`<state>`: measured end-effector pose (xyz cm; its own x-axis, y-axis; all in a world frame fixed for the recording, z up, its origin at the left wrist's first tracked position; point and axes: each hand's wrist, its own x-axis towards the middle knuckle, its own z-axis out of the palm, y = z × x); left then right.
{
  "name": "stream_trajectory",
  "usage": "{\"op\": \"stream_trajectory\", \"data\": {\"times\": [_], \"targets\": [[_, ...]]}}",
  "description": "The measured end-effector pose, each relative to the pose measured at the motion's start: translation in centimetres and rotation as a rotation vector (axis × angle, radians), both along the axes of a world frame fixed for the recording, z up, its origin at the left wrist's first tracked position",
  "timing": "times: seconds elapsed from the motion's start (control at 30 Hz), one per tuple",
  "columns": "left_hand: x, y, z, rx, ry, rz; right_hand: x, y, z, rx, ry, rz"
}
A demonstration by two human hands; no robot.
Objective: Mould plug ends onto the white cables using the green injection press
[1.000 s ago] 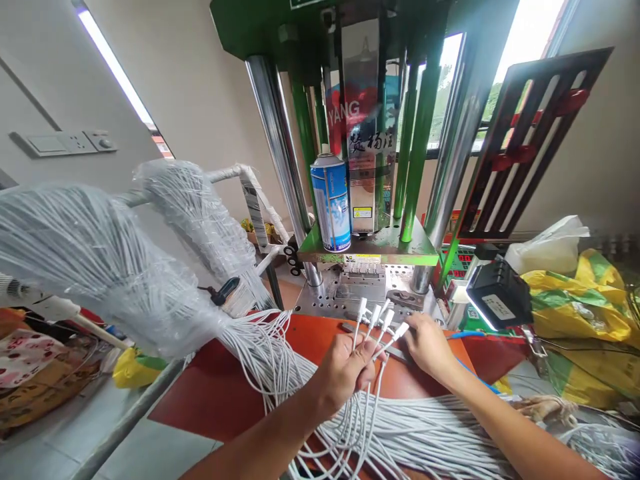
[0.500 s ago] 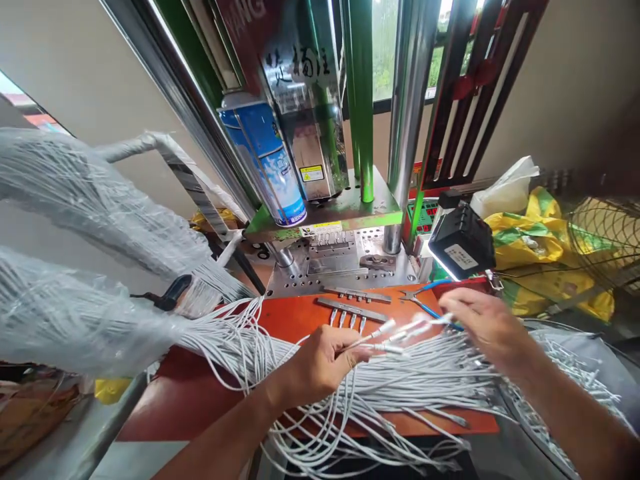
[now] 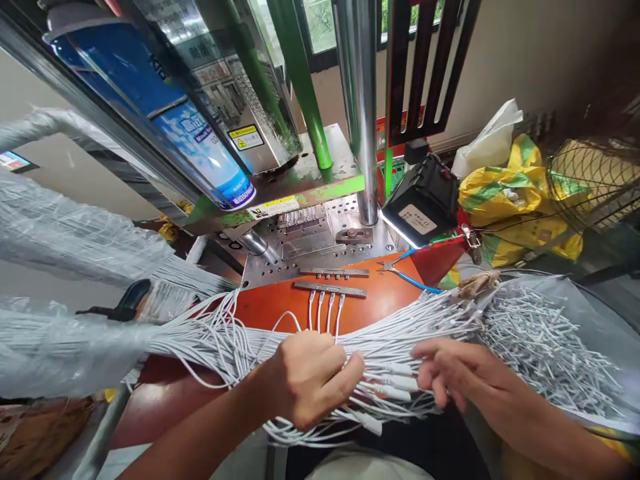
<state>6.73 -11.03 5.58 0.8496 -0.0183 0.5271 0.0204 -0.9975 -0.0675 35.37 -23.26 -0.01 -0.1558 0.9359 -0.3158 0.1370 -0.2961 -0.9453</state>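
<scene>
Left hand (image 3: 310,380), right hand (image 3: 465,373) dropped onto cables (image 3: 400,340) (rubbery).

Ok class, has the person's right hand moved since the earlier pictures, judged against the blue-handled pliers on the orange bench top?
Yes: the right hand has moved down in the view and away from the blue-handled pliers, now sitting well below them, nearer the person.

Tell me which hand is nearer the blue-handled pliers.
Right hand: nearer, just below the blue-handled pliers, across the white cables. Left hand: farther, down and left of them, closed around the cables.
</scene>
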Motion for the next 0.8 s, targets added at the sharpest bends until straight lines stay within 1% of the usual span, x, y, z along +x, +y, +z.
{"op": "stream_trajectory", "data": {"times": [0.03, 0.1, 0.2, 0.3, 0.4, 0.5, 0.6, 0.67, 0.7, 0.73, 0.77, 0.8], "targets": [[0.2, -0.2, 0.3, 0.028, -0.004, -0.011, -1.9, 0.6, 0.5, -0.04, 0.102, 0.075], [0.3, -0.6, 0.8, 0.093, -0.013, -0.03, -3.9, 1.4, 0.8, -0.084, 0.225, 0.149], [0.3, -0.8, 1.2, 0.156, 0.009, -0.061, -4.1, 1.8, 1.0, -0.114, 0.277, 0.176], [-0.1, -0.8, 1.0, 0.15, 0.014, -0.054, -3.6, 1.8, 1.3, -0.096, 0.284, 0.181], [-0.4, -0.5, 0.6, 0.173, 0.004, -0.039, -3.7, 1.9, 1.7, -0.083, 0.271, 0.157], [-0.4, -0.4, 0.6, 0.191, 0.017, -0.046, -4.1, 2.1, 1.4, -0.069, 0.217, 0.124], [-0.1, -0.9, 0.6, 0.208, 0.036, -0.051, -5.0, 2.6, 0.9, -0.02, 0.091, 0.118], [-0.3, -1.3, 0.4, 0.221, 0.059, -0.072, -5.5, 3.2, 0.8, 0.028, -0.043, 0.109], [-0.7, -1.3, 0.2, 0.194, 0.067, -0.078, -5.7, 3.7, 1.0, 0.057, -0.109, 0.116], [-1.4, -1.1, 0.0, 0.117, 0.048, -0.04, -5.6, 4.1, 1.1, 0.085, -0.151, 0.133], [-2.3, -0.6, -0.1, 0.006, 0.012, 0.049, -5.5, 4.7, 1.4, 0.116, -0.17, 0.151], [-3.5, 0.3, -0.1, -0.13, -0.05, 0.184, -5.2, 5.3, 1.6, 0.155, -0.177, 0.158]]}}
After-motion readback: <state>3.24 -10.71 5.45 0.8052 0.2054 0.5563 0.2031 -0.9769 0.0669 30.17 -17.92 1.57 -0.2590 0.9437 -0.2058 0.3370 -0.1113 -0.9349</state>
